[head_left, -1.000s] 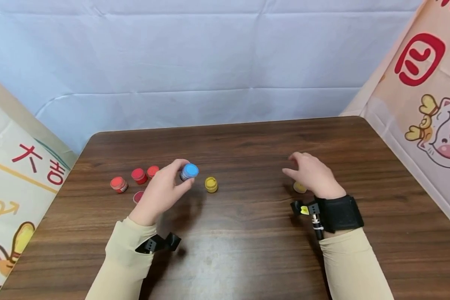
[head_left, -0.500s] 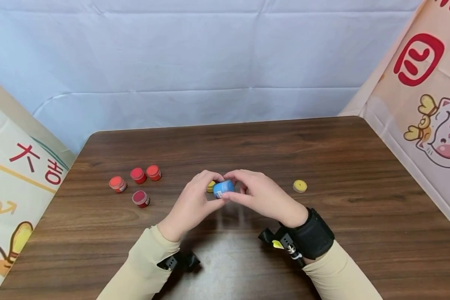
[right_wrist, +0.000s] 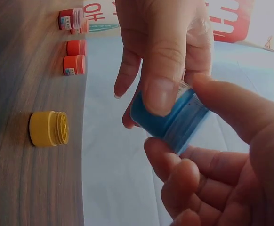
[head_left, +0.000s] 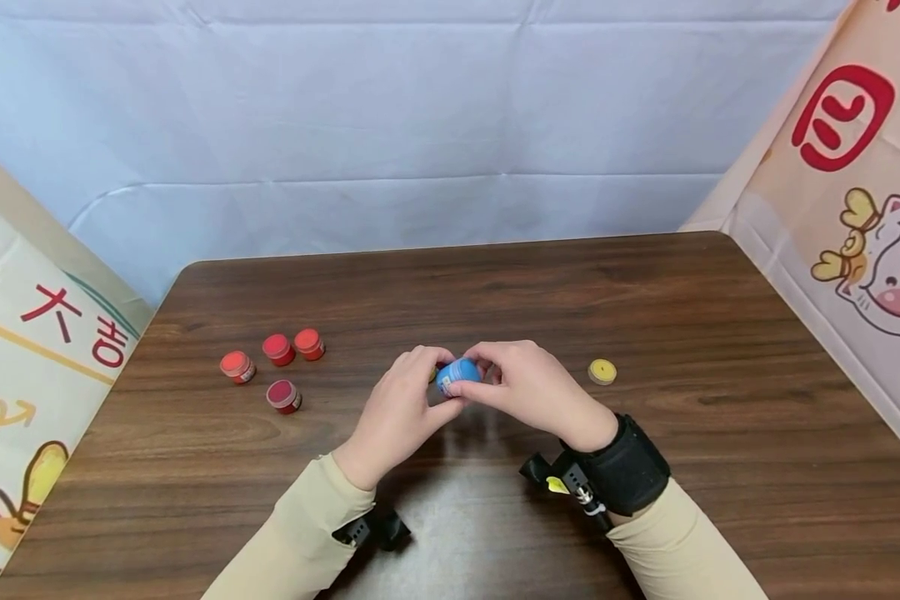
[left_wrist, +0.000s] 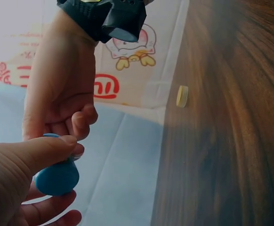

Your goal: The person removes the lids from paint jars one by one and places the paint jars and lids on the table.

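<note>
Jars first, on my far left: four small red-capped paint jars (head_left: 272, 364) stand in a loose cluster on the dark wooden table (head_left: 495, 275), well apart from my hands. Moving in, my left hand (head_left: 401, 408) has its thumb and fingers curled round the body of the blue paint jar (head_left: 457, 375), held just above the table near its middle. A yellow jar (right_wrist: 49, 128) stands on the table just beyond that hand, mostly hidden from the head view but plain from the right wrist. My right hand (head_left: 528, 387) meets the left, its thumb and fingertips pinching the blue jar's cap end. I judge the jar light, rigid plastic with smooth walls, so a little slippery; the ribbed cap looks like the surer place to grip, with the body braced in the other hand. Both hands are closed onto it, neither spread. Further right, a loose yellow lid (head_left: 602, 371) lies flat on the table, apart from everything.
</note>
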Tool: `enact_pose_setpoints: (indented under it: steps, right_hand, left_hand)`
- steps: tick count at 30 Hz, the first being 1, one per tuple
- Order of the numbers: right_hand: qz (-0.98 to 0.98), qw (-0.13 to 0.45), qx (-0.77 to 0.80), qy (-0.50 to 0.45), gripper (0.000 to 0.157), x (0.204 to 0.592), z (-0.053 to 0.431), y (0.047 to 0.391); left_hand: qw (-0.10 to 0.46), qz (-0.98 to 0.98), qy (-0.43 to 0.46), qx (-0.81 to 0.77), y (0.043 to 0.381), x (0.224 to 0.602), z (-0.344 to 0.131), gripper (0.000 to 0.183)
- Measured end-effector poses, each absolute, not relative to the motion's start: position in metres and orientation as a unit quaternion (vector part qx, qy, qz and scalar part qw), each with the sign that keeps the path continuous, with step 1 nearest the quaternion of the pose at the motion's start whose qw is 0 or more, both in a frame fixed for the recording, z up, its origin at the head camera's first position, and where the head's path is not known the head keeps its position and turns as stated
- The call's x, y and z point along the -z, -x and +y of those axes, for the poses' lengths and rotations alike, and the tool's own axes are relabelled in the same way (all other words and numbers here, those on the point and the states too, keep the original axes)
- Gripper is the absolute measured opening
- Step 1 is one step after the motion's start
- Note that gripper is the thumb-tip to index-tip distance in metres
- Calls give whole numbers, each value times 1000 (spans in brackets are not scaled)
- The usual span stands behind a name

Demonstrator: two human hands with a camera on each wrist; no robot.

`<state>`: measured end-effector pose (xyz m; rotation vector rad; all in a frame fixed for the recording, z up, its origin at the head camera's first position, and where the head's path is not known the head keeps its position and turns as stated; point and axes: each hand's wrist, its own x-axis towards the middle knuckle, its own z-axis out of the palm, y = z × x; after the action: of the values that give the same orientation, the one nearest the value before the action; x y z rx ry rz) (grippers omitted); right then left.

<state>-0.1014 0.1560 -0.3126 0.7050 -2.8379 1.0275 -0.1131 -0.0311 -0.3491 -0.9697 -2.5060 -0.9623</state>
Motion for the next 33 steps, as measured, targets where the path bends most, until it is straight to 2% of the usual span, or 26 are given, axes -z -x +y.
enact_pose_setpoints:
  steps: [7,12,21,33]
  right_hand:
    - [-922,26,-334,-195,30,313,155,101]
    - [-921,27,-340,-186,29,312,154,101]
    - [-910,81,-347,-212,27,315,153,101]
    - [-910,116,-322,-234,27,314,152,100]
  left_hand:
    - [168,-867,326,337,112,351,-27,37]
    - [165,-863,315,358,112,351,-27,36]
    - [165,-838,310,418,113,348,-29,32]
    - [150,-820,316,453,115,349,-30,31]
